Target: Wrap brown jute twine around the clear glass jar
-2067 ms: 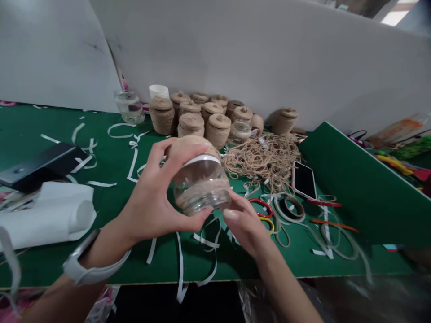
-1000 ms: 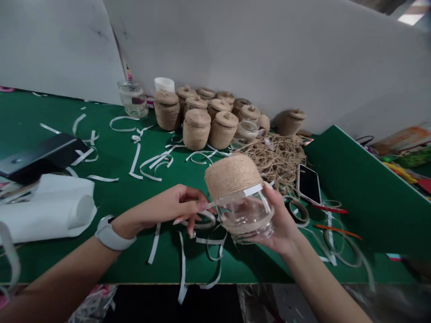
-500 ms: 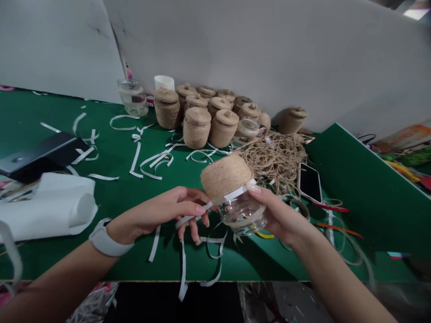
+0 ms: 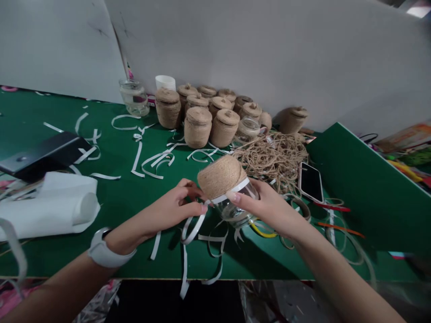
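Note:
A glass jar (image 4: pixel 235 213), its upper half wrapped in tan twine (image 4: pixel 220 176), is held tilted above the green table. My right hand (image 4: pixel 266 202) grips it from the right, thumb pressed on a white strip (image 4: pixel 195 232) that runs along the twine's lower edge. At the jar's left side, my left hand (image 4: pixel 178 202) pinches the same strip between thumb and fingers. The strip's loose end curls down below that hand. The fingers behind the jar are hidden.
Several twine-covered lidded jars (image 4: pixel 198 128) stand at the back by the wall. Right of them lie a heap of loose twine (image 4: pixel 274 152) and a phone (image 4: pixel 310 183). White strip scraps (image 4: pixel 136 159) are scattered about. A white roll (image 4: pixel 50 211) lies left, a green panel (image 4: pixel 360 188) right.
The jar has turned and shifted slightly left. My right thumb has moved left along the strip, more of which now shows against the jar. The loose end has curled into a loop.

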`<state>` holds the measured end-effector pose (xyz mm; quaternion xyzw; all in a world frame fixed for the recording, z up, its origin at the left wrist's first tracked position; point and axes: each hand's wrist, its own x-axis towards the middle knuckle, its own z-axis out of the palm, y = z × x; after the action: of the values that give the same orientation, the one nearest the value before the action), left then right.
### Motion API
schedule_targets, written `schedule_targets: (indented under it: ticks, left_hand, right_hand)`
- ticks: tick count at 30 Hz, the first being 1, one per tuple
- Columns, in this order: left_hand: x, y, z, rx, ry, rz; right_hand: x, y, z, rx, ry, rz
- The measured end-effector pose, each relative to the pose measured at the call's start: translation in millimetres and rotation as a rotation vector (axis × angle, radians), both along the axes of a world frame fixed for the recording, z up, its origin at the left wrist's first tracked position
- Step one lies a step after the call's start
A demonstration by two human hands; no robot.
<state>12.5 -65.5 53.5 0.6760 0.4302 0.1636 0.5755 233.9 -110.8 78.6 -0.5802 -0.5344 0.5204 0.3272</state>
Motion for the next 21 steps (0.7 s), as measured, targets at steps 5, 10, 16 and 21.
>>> schedule_targets:
  ticks: [5, 10, 16, 21]
  left_hand:
    - [4, 0, -2.6, 0.098, -0.017, 0.023]
    - [4, 3, -2.8, 0.192, 0.0, -0.026]
    - [1, 0, 4.3, 0.319, 0.05, -0.063]
    - [-5, -5, 8.8, 0.453, 0.133, -0.144]
  right_hand:
    - [-7, 0, -3.7, 0.056, -0.126, -0.049]
    - [-7, 0, -12.1, 0.131, -0.232, -0.073]
    - [-7, -3, -19.2, 0.186, -0.228, -0.089]
    - [-9, -8, -26.8, 0.221, -0.247, -0.155]
